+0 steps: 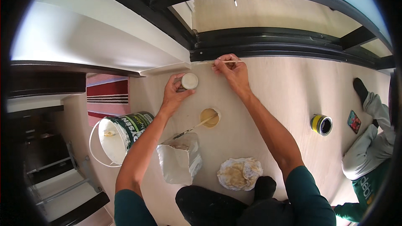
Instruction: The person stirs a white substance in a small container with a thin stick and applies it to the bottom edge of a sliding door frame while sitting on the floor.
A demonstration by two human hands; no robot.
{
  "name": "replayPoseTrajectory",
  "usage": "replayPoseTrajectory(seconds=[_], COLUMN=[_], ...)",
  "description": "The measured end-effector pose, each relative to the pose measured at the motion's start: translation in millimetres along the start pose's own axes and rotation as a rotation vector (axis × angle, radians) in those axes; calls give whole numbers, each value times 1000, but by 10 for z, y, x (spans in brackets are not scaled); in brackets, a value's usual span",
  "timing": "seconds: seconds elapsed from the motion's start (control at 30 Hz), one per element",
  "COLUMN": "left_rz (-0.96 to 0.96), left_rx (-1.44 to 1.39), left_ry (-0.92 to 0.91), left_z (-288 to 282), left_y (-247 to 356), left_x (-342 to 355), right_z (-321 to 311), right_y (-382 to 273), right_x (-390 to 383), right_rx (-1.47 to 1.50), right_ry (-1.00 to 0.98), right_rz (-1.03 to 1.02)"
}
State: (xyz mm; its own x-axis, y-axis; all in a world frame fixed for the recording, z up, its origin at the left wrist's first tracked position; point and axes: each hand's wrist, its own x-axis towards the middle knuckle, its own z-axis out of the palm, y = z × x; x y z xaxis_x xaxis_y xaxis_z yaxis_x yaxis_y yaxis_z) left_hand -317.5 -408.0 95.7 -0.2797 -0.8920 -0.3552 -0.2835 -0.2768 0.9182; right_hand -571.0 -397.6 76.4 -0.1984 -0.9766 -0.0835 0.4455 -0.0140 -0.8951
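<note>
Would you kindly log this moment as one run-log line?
left hand: holds roll | right hand: presses tape along frame | floor: cup with brush, bucket, bag

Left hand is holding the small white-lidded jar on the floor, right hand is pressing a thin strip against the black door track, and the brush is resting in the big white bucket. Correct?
Not quite. The head view shows the brush resting in the small round cup of tan paste, not in the white bucket. The left hand does hold the jar, and the right hand presses the strip at the black door track.
</note>
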Motion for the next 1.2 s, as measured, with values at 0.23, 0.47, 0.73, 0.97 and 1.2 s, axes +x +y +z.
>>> replayPoseTrajectory(seconds=[0.23, 0.47, 0.73, 0.97, 1.2], left_rz=[-36, -6, -2, 6, 6], left_rx=[36, 17, 11, 7, 34], left_ry=[22, 17, 28, 33, 32], left_z=[59, 47, 61, 52, 60], left_y=[75, 12, 31, 25, 30], left_x=[-6, 3, 3, -5, -3], right_z=[104, 228, 282, 181, 274], right_y=[-242, -195, -146, -95, -111], right_x=[31, 142, 108, 91, 83], right_rx=[-502, -596, -429, -504, -472], right_ry=[-86, -103, -92, -97, -107], right_rz=[-159, -256, -189, -209, -205])
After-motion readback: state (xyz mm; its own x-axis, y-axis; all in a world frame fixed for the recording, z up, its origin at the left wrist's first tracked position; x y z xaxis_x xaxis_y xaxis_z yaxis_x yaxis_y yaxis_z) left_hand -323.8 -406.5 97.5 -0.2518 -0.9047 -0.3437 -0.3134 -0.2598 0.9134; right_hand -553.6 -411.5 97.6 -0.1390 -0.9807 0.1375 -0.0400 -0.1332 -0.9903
